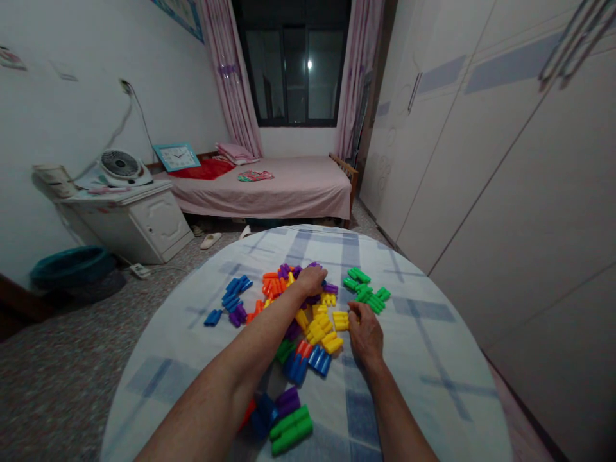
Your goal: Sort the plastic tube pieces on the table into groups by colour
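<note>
R hand (366, 333): right of ctr, fingers curled at edge of yellow block (340, 321); can't tell if pinched or only touched.
L hand (312, 281): mid-frame, reaches over purple blocks (331, 289); grip hidden, can't tell.
Yellow cluster (317, 330): lower ctr, left of R hand.
Green blocks (368, 295): right of ctr, just beyond R hand.
Blue blocks (233, 294): left of ctr.
Table (423, 359): round, plaid-clothed, fills lower ctr.
Bed (298, 186): pink-covered, upper ctr, below dark window (294, 70).
</note>
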The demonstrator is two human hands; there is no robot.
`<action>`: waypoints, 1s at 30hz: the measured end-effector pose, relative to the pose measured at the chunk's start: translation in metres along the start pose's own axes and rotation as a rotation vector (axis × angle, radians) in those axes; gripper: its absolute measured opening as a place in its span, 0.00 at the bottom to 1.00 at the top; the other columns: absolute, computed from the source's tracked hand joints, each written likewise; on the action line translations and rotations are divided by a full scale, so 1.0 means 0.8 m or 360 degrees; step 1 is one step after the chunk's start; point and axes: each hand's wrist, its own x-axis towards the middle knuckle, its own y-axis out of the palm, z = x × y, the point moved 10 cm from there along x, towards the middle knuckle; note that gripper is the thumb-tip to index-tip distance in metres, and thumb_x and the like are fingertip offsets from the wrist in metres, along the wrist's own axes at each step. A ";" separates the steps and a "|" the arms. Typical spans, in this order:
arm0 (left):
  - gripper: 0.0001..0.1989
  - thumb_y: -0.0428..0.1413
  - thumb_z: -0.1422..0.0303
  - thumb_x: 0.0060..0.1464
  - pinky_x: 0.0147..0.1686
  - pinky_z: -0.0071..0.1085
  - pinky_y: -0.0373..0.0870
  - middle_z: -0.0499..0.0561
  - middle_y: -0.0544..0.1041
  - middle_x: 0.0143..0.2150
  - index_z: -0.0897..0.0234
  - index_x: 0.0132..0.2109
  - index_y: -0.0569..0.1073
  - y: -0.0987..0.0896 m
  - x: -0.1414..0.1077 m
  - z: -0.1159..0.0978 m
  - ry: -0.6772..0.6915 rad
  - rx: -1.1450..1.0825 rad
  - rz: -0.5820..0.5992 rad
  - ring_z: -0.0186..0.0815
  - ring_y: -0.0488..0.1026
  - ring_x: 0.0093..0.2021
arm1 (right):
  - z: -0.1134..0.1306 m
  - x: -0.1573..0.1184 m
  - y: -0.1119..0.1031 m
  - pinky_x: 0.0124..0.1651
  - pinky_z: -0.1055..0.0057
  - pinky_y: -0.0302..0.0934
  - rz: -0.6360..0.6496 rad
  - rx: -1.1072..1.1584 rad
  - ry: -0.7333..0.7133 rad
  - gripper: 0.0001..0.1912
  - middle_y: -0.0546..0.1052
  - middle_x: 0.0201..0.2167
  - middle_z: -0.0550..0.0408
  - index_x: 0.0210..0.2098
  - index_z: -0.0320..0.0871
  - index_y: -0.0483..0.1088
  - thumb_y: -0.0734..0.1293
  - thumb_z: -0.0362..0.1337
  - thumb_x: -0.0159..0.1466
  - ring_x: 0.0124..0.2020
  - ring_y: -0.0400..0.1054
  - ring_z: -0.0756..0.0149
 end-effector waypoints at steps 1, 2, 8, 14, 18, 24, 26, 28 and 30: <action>0.14 0.56 0.69 0.49 0.45 0.35 0.67 0.57 0.71 0.47 0.64 0.45 0.68 -0.004 -0.003 0.001 -0.0015 -0.0018 -0.0033 0.42 0.69 0.48 | 0.000 0.000 0.000 0.48 0.68 0.57 -0.0001 0.0001 -0.0006 0.15 0.74 0.41 0.52 0.42 0.43 0.70 0.55 0.36 0.61 0.43 0.66 0.64; 0.16 0.55 0.68 0.49 0.45 0.35 0.67 0.57 0.70 0.47 0.65 0.47 0.67 -0.010 -0.008 0.002 -0.0034 -0.0030 -0.0067 0.42 0.69 0.48 | 0.000 0.000 0.000 0.48 0.68 0.57 -0.0002 0.0001 -0.0007 0.15 0.74 0.41 0.52 0.42 0.43 0.69 0.55 0.36 0.61 0.44 0.66 0.64; 0.13 0.52 0.68 0.50 0.41 0.32 0.66 0.53 0.69 0.42 0.63 0.45 0.67 -0.057 -0.087 -0.013 -0.0004 -0.0307 -0.0408 0.38 0.69 0.42 | 0.000 -0.001 0.001 0.47 0.68 0.58 -0.0017 -0.0006 -0.0014 0.15 0.74 0.40 0.52 0.42 0.43 0.70 0.55 0.36 0.61 0.43 0.66 0.64; 0.10 0.54 0.66 0.49 0.36 0.30 0.66 0.51 0.70 0.40 0.61 0.41 0.69 0.002 -0.186 -0.094 0.0421 -0.0306 0.0028 0.37 0.69 0.39 | 0.003 -0.001 0.001 0.48 0.68 0.58 -0.0012 -0.0029 -0.0027 0.15 0.74 0.41 0.52 0.42 0.43 0.69 0.55 0.35 0.60 0.43 0.66 0.65; 0.11 0.53 0.68 0.50 0.39 0.32 0.66 0.53 0.70 0.42 0.62 0.43 0.67 0.023 -0.201 -0.099 0.0333 -0.0241 0.0068 0.38 0.69 0.40 | 0.002 -0.001 0.000 0.48 0.68 0.58 -0.0007 -0.0004 -0.0035 0.16 0.74 0.41 0.51 0.42 0.41 0.70 0.55 0.36 0.60 0.43 0.66 0.64; 0.13 0.53 0.70 0.51 0.44 0.31 0.65 0.53 0.69 0.47 0.61 0.46 0.66 0.020 -0.204 -0.097 0.0328 -0.0366 0.0150 0.38 0.68 0.45 | -0.001 -0.001 0.003 0.46 0.67 0.59 0.0016 0.0011 -0.0038 0.16 0.74 0.40 0.52 0.42 0.42 0.70 0.55 0.36 0.59 0.42 0.66 0.63; 0.14 0.53 0.70 0.52 0.43 0.31 0.65 0.52 0.69 0.47 0.59 0.48 0.66 0.017 -0.208 -0.102 0.0351 -0.0404 0.0173 0.38 0.68 0.45 | -0.001 0.000 0.003 0.47 0.67 0.59 0.0015 0.0014 -0.0032 0.16 0.74 0.40 0.52 0.41 0.42 0.70 0.55 0.37 0.59 0.42 0.66 0.63; 0.15 0.51 0.71 0.53 0.42 0.31 0.66 0.52 0.70 0.45 0.58 0.49 0.65 0.014 -0.213 -0.107 0.0369 -0.0409 0.0179 0.38 0.69 0.44 | -0.001 0.001 0.003 0.47 0.67 0.58 0.0017 0.0014 -0.0032 0.16 0.74 0.40 0.52 0.41 0.42 0.70 0.55 0.38 0.60 0.42 0.66 0.64; 0.17 0.50 0.72 0.53 0.42 0.31 0.66 0.52 0.71 0.45 0.57 0.50 0.65 0.012 -0.218 -0.112 0.0375 -0.0402 0.0193 0.38 0.70 0.43 | -0.001 0.001 0.003 0.47 0.66 0.58 0.0018 0.0017 -0.0031 0.16 0.74 0.40 0.52 0.41 0.42 0.70 0.55 0.38 0.60 0.42 0.66 0.63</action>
